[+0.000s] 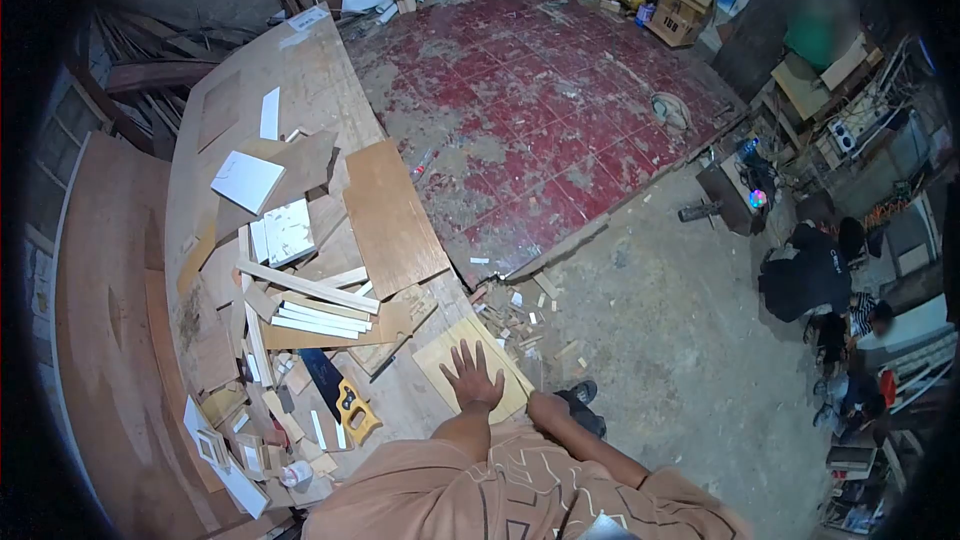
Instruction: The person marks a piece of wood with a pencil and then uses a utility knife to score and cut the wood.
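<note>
Two hands working at near end of cluttered worktop (300, 60). Left hand (470, 378) lying flat on pale plywood panel (445, 350), fingers spread wide, grip holding nothing. Right hand (545, 406) sitting curled at panel's right edge; cannot tell whether grip is closing on it. Panel lying at worktop's near corner. Yellow-handled handsaw (340, 395) lying left of panel, near white strips (320, 320). Brown plywood sheet (392, 215) lying farther along worktop. Black shoe (585, 410) showing just beside right hand.

Wooden worktop (300, 70) carries a plywood panel (395, 215), white strips (320, 320), a handsaw (338, 392), a pale board (450, 350) and scattered offcuts.
</note>
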Tool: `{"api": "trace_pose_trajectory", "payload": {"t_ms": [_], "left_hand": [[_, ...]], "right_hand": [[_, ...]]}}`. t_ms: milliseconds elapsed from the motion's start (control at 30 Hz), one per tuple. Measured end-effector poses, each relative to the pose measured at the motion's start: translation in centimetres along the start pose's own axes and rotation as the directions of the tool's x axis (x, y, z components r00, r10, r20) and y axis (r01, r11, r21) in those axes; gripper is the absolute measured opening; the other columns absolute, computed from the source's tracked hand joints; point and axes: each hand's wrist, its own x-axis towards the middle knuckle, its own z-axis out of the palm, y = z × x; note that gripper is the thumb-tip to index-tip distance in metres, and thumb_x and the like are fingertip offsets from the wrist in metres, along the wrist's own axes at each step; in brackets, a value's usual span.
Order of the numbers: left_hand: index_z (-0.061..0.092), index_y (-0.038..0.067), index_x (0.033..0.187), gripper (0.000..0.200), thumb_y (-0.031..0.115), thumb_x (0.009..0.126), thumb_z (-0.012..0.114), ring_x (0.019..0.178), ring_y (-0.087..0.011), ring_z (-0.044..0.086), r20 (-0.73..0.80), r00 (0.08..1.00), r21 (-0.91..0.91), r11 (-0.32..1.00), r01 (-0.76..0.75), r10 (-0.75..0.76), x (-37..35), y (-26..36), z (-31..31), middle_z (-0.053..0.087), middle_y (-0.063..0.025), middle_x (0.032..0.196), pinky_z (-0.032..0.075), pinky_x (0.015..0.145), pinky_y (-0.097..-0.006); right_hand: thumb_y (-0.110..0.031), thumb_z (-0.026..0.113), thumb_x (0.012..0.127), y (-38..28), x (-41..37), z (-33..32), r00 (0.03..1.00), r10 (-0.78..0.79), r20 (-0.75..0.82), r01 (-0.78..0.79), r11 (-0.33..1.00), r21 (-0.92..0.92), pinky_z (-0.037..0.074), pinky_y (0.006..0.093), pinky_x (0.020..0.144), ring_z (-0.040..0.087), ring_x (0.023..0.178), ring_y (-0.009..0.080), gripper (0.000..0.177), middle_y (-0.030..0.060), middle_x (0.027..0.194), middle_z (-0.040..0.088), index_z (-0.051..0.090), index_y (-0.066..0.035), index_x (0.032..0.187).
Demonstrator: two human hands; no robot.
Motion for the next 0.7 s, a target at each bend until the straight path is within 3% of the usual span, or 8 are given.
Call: {"api": "trace_pose_trajectory", "payload": {"t_ms": [33,133,333,367,433,500,567,700], "left_hand": [[0.010,0.018,0.155,0.084,0.056,0.088,0.044,0.147,-0.0369,-0.002,-0.013,1.000,-0.018,1.000,-0.004,0.003,0.0,0.0,0.1,0.001,-0.0144,0.161,-0.003,0.111,-0.0657],[0.010,0.019,0.155,0.084,0.057,0.087,0.044,0.147,-0.0358,-0.003,-0.010,1.000,-0.026,1.000,0.014,-0.014,0.5,0.0,-0.6,0.001,-0.0130,0.161,-0.003,0.112,-0.0655],[0.010,0.019,0.155,0.085,0.057,0.087,0.044,0.148,-0.0347,-0.003,0.009,1.000,-0.005,1.000,0.028,-0.027,0.2,0.1,-0.1,0.000,-0.0122,0.161,-0.003,0.112,-0.0657],[0.010,0.019,0.155,0.085,0.057,0.087,0.044,0.148,-0.0347,-0.003,0.020,0.999,-0.003,1.000,0.028,-0.028,0.3,0.2,0.0,0.000,-0.0122,0.161,-0.003,0.112,-0.0657],[0.009,0.018,0.155,0.085,0.057,0.088,0.043,0.148,-0.0362,-0.004,0.022,1.000,0.019,1.000,0.019,-0.020,0.3,0.2,-0.2,0.000,-0.0140,0.161,-0.003,0.111,-0.0667],[0.009,0.017,0.155,0.084,0.057,0.088,0.042,0.147,-0.0373,-0.004,0.049,0.999,0.009,1.000,0.019,-0.020,0.3,0.1,-0.3,0.000,-0.0151,0.161,-0.003,0.111,-0.0672],[0.010,0.014,0.155,0.087,0.053,0.087,0.047,0.147,-0.0384,-0.004,-0.011,1.000,-0.022,1.000,-0.008,0.008,0.2,0.1,0.0,-0.001,-0.0164,0.160,-0.003,0.111,-0.0668],[0.009,0.019,0.155,0.084,0.057,0.088,0.043,0.147,-0.0372,-0.003,0.040,0.999,-0.005,1.000,0.024,-0.024,0.4,0.2,-0.7,0.000,-0.0137,0.161,-0.002,0.111,-0.0673]], "right_hand": [[-0.020,0.051,0.085,-0.3,0.2,0.7,0.992,0.093,-0.087,-0.088,0.994,0.056,0.054,0.0478,0.072,0.068,0.086,0.0413,0.029,0.0264,0.092,0.068,0.066,0.004,0.094],[-0.019,0.051,0.085,0.6,-1.9,0.9,0.996,0.057,-0.068,-0.054,0.997,0.047,0.054,0.0483,0.073,0.068,0.088,0.0415,0.027,0.0250,0.094,0.068,0.064,0.003,0.097],[-0.018,0.057,0.083,-3.0,-12.0,-7.4,0.994,0.107,0.032,-0.107,0.994,-0.015,0.055,0.0469,0.070,0.069,0.084,0.0400,0.026,0.0237,0.090,0.068,0.063,0.007,0.089],[-0.018,0.057,0.083,-3.2,-11.4,-7.9,0.993,0.110,0.042,-0.110,0.994,-0.014,0.055,0.0469,0.070,0.069,0.084,0.0400,0.026,0.0237,0.090,0.068,0.063,0.007,0.089],[-0.018,0.055,0.084,-3.8,-9.9,-8.7,0.998,-0.066,0.016,0.067,0.995,-0.069,0.056,0.0467,0.067,0.069,0.083,0.0396,0.025,0.0237,0.089,0.069,0.065,0.004,0.087],[-0.018,0.053,0.084,-3.7,-4.5,-5.0,0.998,0.070,0.004,-0.069,0.997,-0.017,0.056,0.0464,0.067,0.069,0.083,0.0392,0.024,0.0238,0.088,0.069,0.068,0.001,0.086],[-0.016,0.053,0.084,-2.9,0.1,-1.0,0.989,0.104,-0.107,-0.096,0.992,0.083,0.056,0.0463,0.070,0.069,0.084,0.0390,0.023,0.0245,0.088,0.068,0.070,-0.001,0.090],[-0.016,0.054,0.084,-2.1,-2.9,-0.5,0.988,0.141,-0.056,-0.137,0.988,0.068,0.056,0.0462,0.072,0.069,0.086,0.0392,0.023,0.0245,0.091,0.069,0.070,-0.001,0.091]]}}
